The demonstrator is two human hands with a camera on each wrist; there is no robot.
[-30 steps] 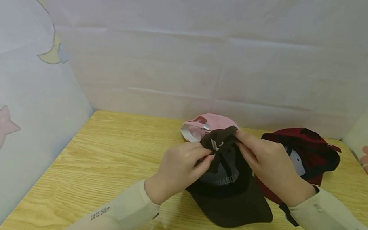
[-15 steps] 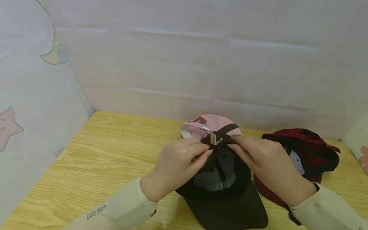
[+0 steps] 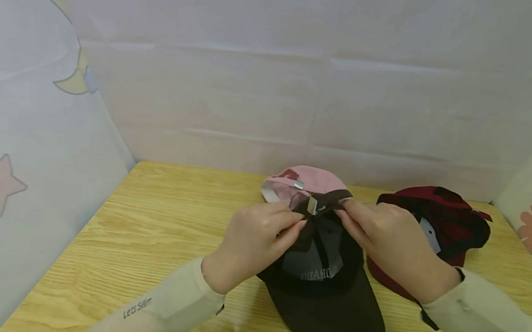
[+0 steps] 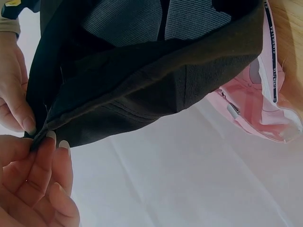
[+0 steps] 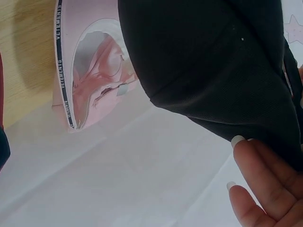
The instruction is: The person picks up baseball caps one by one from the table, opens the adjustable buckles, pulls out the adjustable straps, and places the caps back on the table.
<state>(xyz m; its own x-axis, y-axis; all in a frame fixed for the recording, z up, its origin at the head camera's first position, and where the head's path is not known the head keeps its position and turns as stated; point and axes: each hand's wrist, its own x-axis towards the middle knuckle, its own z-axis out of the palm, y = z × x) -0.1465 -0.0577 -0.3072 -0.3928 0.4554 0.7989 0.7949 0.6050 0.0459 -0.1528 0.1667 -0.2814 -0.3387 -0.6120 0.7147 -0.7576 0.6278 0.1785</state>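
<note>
A dark, near-black baseball cap [image 3: 325, 313] is held over the table, its inside and brim turned toward me in the head view. My left hand [image 3: 253, 241] pinches the back edge beside a small metal buckle [image 3: 312, 205]. My right hand [image 3: 389, 238] pinches the dark back strap [image 3: 337, 197] on the buckle's other side. In the left wrist view, the cap's sweatband edge [image 4: 156, 66] runs down to the pinching fingertips. Fingers of the right hand [image 5: 265, 184] lie against the outer crown in the right wrist view. Whether the strap passes through the buckle is unclear.
Behind the dark cap sits a pink cap [image 3: 314, 179] with a metal clasp. A red and black cap [image 3: 436, 199] lies to the right, partly behind my right wrist. The wooden table [image 3: 158, 230] meets pale printed sheets [image 3: 256, 99] at the back and sides.
The dark cap's brim has shifted toward me. Its strap end stuck out over the pink cap half a second ago and now lies lower, near the right fingertips. Both other caps stay put.
</note>
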